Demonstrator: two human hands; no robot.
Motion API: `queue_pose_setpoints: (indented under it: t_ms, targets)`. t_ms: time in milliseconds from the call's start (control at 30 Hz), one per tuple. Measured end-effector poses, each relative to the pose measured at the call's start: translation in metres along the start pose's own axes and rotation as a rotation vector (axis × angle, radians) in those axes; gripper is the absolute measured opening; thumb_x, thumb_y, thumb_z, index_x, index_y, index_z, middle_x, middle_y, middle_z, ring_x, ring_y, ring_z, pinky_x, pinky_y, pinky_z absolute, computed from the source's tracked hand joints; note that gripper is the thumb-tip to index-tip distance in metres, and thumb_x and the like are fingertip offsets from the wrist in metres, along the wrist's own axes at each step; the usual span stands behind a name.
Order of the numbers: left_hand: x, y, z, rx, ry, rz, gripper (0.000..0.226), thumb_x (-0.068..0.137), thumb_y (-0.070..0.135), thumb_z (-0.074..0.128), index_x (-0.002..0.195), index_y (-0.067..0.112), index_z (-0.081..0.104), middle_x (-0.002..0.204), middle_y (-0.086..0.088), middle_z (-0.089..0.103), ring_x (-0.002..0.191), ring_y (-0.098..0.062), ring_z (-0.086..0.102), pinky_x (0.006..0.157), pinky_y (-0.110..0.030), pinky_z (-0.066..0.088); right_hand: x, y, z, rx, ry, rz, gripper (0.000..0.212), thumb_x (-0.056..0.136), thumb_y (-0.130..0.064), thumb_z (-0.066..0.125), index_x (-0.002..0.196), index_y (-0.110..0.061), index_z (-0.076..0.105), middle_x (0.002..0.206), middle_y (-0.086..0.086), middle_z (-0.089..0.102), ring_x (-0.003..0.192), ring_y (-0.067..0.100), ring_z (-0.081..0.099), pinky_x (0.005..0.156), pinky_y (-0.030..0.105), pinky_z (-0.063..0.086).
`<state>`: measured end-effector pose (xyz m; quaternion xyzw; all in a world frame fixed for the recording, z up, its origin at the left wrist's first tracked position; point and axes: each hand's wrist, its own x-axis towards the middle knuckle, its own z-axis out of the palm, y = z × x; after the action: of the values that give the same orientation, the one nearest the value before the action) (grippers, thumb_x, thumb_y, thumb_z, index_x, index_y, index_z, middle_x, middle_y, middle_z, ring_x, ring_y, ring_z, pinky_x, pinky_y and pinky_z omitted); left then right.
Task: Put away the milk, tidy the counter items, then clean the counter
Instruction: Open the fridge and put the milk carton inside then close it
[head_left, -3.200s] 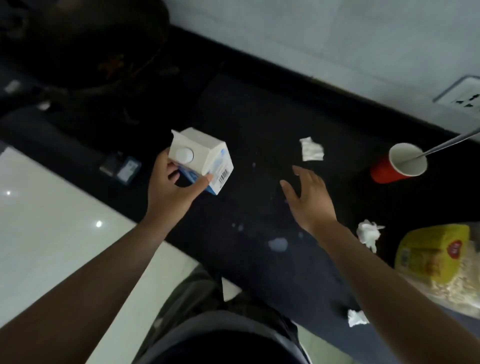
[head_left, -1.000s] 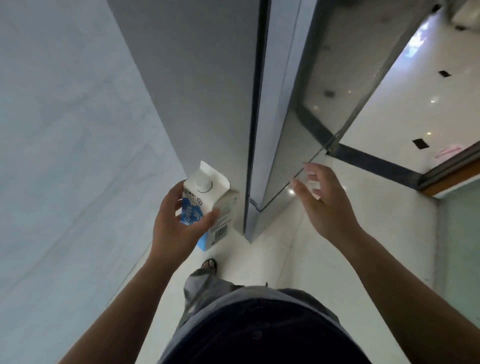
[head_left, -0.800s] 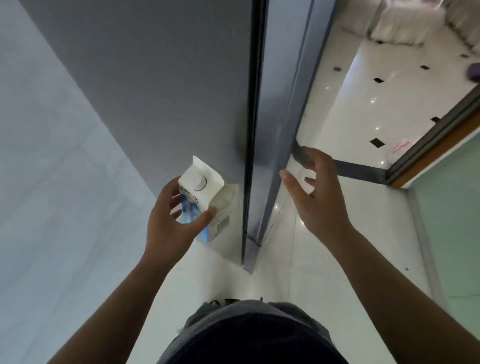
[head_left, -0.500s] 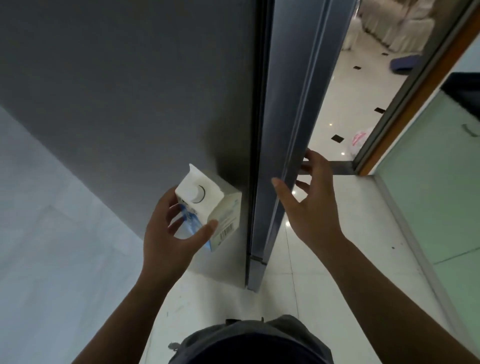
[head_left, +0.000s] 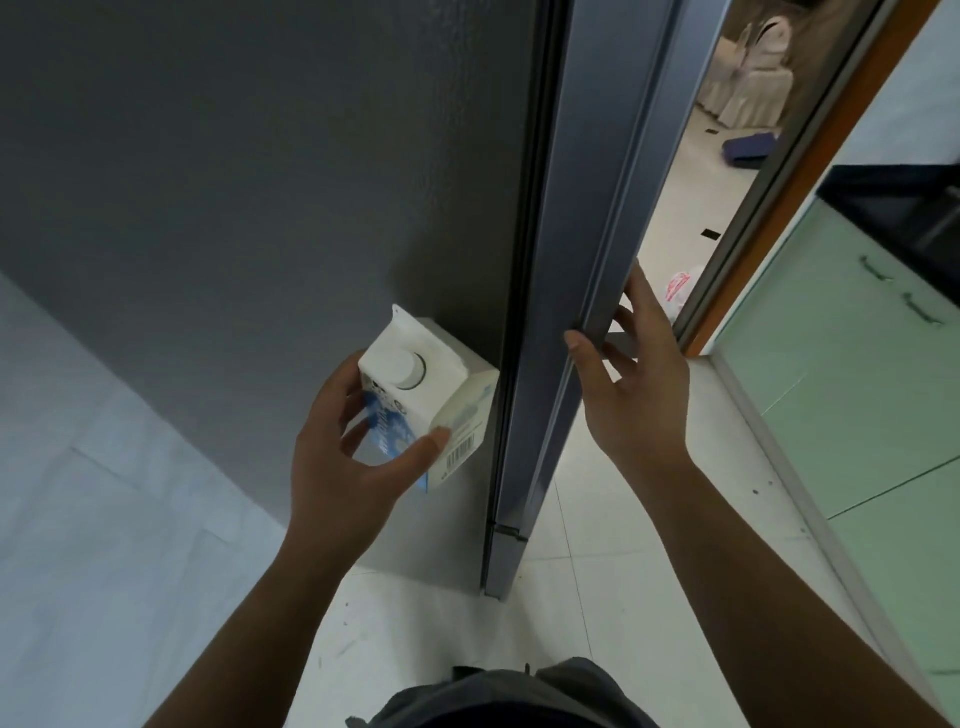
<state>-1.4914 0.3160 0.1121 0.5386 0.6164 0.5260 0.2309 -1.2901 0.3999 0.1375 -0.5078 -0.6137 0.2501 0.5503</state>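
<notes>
My left hand (head_left: 343, 467) is wrapped around the milk carton (head_left: 431, 395), thumb on its barcode side, just at nine o'clock of the fridge door (head_left: 576, 291). My right hand (head_left: 631, 384), at three o'clock, hooks spread fingers over the door's edge.

The pale tiled floor (head_left: 623, 597) carries the grey fridge (head_left: 260, 208); beyond the right hand's fingertips (head_left: 636, 270), a white-and-red plastic bag (head_left: 678, 288) lies on it.

Left hand (head_left: 337, 467) curled with fingers (head_left: 358, 434) gripping; right hand (head_left: 631, 384) spread, fingers hooked forward.
</notes>
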Motion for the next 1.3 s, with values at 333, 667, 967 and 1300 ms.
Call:
queue_pose_setpoints:
  t_ms: [333, 667, 967, 1300]
  targets:
    - [-0.002, 0.005, 0.006, -0.031, 0.005, 0.001, 0.069, 0.061, 0.043, 0.074, 0.122, 0.026, 0.045, 0.116, 0.031, 0.049, 0.101, 0.018, 0.053, 0.074, -0.002, 0.044, -0.005, 0.006, 0.007, -0.045, 0.136, -0.166, 0.062, 0.084, -0.024, 0.064, 0.135, -0.035, 0.032, 0.135, -0.004, 0.053, 0.113, 0.014, 0.059, 0.087, 0.026, 0.053]
    - [-0.008, 0.015, 0.012, -0.057, -0.036, 0.013, 0.070, 0.061, 0.047, 0.074, 0.122, 0.029, 0.044, 0.118, 0.027, 0.051, 0.107, 0.016, 0.050, 0.076, -0.002, 0.043, -0.009, 0.008, -0.004, -0.001, 0.208, -0.211, 0.059, 0.084, -0.009, 0.064, 0.138, -0.014, 0.040, 0.131, -0.004, 0.056, 0.113, 0.011, 0.058, 0.086, 0.028, 0.055]
    - [-0.011, 0.029, 0.048, -0.123, -0.183, 0.039, 0.076, 0.057, 0.050, 0.074, 0.125, 0.030, 0.045, 0.124, 0.019, 0.054, 0.113, 0.005, 0.053, 0.085, -0.016, 0.050, 0.003, 0.043, -0.090, 0.081, 0.350, -0.037, 0.053, 0.087, -0.006, 0.060, 0.134, -0.021, 0.043, 0.120, -0.011, 0.053, 0.108, 0.008, 0.055, 0.086, 0.023, 0.051]
    - [0.016, 0.062, 0.150, -0.224, -0.330, 0.004, 0.087, 0.056, 0.050, 0.080, 0.129, 0.019, 0.047, 0.129, 0.009, 0.056, 0.118, -0.008, 0.054, 0.090, -0.033, 0.053, 0.045, 0.091, -0.167, -0.070, 0.439, 0.066, 0.086, 0.074, -0.026, 0.075, 0.144, -0.022, 0.025, 0.136, -0.009, 0.041, 0.121, 0.000, 0.043, 0.103, 0.027, 0.041]
